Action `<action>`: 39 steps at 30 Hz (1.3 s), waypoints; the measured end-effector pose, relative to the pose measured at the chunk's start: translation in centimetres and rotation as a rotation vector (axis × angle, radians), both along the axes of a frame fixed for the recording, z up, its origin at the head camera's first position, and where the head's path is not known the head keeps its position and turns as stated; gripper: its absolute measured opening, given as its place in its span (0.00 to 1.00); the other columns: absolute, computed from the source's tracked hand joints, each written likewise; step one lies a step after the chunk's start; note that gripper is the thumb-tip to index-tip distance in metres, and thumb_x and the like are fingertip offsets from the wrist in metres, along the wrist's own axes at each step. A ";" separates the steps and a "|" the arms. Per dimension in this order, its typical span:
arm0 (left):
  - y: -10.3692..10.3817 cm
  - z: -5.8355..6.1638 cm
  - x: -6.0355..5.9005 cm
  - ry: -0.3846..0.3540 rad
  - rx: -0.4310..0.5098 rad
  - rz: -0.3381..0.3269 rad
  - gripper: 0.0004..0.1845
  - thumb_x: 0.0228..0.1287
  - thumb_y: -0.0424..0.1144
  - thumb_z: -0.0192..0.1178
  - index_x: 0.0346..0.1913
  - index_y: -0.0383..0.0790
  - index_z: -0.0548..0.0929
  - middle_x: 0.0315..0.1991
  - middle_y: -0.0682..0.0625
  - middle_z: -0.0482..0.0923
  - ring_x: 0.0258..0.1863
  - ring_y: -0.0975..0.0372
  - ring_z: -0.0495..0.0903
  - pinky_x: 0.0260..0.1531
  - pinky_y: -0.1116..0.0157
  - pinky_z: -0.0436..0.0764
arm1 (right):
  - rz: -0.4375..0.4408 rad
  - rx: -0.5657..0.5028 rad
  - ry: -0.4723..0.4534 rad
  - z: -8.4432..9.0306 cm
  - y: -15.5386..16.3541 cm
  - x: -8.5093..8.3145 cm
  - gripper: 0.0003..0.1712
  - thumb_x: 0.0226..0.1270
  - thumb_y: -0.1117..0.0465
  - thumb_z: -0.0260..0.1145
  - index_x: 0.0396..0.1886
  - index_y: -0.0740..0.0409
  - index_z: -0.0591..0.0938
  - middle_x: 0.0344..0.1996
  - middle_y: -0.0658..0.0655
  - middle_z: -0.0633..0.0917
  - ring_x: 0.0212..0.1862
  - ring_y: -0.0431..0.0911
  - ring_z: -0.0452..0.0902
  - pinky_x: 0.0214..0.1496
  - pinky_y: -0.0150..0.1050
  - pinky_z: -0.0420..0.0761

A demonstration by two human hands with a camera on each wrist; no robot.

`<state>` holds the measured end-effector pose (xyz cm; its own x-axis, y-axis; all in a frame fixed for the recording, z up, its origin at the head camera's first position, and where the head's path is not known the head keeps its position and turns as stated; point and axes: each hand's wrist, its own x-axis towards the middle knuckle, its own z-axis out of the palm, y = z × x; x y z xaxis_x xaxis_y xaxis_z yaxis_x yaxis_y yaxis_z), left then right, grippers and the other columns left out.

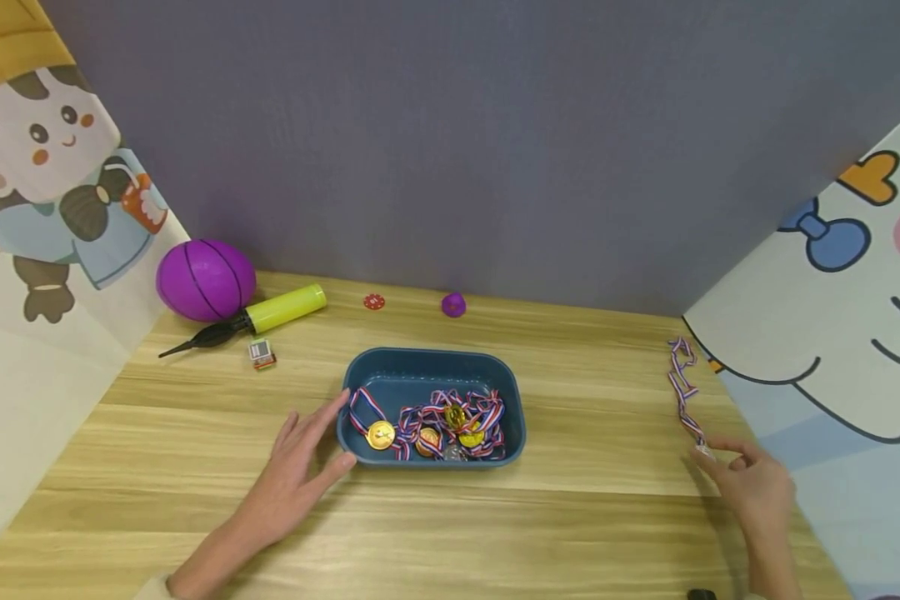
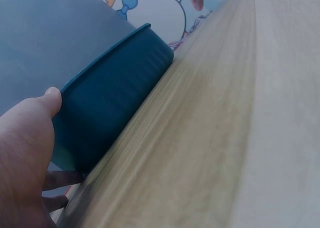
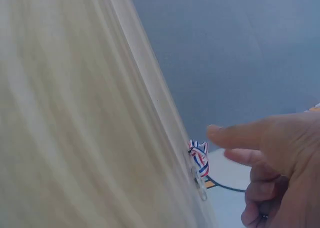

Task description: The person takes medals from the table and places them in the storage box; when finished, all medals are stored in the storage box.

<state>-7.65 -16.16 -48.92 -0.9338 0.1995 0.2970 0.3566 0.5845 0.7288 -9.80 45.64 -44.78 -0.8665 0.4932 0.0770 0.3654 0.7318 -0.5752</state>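
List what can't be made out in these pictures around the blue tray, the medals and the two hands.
- Silver medal: head view, tiny and half covered by the right hand; whether the grip pinches it is unclear.
- Medals: left wrist view, hidden behind the blue tray wall.
- Left hand: left wrist view, cut off by the frame edge.
- Ribbon: right wrist view, blurred, mostly behind the table edge.

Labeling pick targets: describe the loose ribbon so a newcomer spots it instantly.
Start at the blue tray mid-table, then look right to the table edge by the cartoon wall. There a ribbon striped red, white and blue lies stretched out on the wood, its near end at the right hand. Unlike the ribbons heaped in the tray, it lies alone.
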 end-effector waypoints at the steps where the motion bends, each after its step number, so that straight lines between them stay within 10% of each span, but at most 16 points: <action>1: 0.0 0.0 0.0 -0.002 0.000 -0.001 0.44 0.82 0.46 0.66 0.91 0.59 0.56 0.84 0.43 0.67 0.81 0.40 0.67 0.86 0.34 0.41 | 0.009 0.015 -0.021 -0.1 0.3 0.0 0.32 0.69 0.49 0.83 0.61 0.67 0.88 0.13 0.48 0.74 0.18 0.41 0.64 0.24 0.39 0.68; 5: 0.0 0.0 -0.1 -0.005 0.001 -0.002 0.44 0.81 0.46 0.66 0.91 0.59 0.57 0.85 0.44 0.67 0.81 0.40 0.67 0.86 0.33 0.41 | 0.002 0.037 -0.092 -0.7 1.3 0.1 0.38 0.70 0.43 0.81 0.65 0.69 0.85 0.16 0.51 0.79 0.20 0.44 0.69 0.25 0.40 0.71; 12: 0.2 0.3 0.0 0.014 -0.002 -0.005 0.44 0.81 0.46 0.66 0.91 0.59 0.56 0.85 0.45 0.66 0.81 0.40 0.68 0.86 0.33 0.42 | -0.021 0.016 -0.224 -1.1 1.9 -0.2 0.49 0.69 0.30 0.76 0.66 0.71 0.82 0.50 0.75 0.90 0.52 0.69 0.85 0.38 0.44 0.80; 21: 0.1 0.4 0.0 0.021 0.011 -0.013 0.43 0.81 0.45 0.66 0.91 0.57 0.58 0.84 0.43 0.68 0.80 0.38 0.69 0.85 0.30 0.43 | -0.007 0.048 -0.219 -1.4 1.4 -0.7 0.42 0.74 0.36 0.73 0.62 0.73 0.85 0.56 0.80 0.86 0.55 0.74 0.83 0.39 0.50 0.82; 39: 0.1 0.3 0.0 0.026 0.012 -0.013 0.43 0.81 0.45 0.66 0.91 0.58 0.58 0.84 0.44 0.69 0.80 0.39 0.69 0.84 0.30 0.44 | 0.025 0.108 0.038 -1.6 -2.0 -1.0 0.26 0.69 0.51 0.75 0.54 0.70 0.88 0.21 0.52 0.86 0.20 0.44 0.75 0.20 0.38 0.71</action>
<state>-7.63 -16.02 -48.59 -0.9229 0.2080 0.3239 0.3834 0.5705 0.7263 -10.84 43.68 -46.40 -0.8738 0.4588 0.1613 0.3261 0.7988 -0.5055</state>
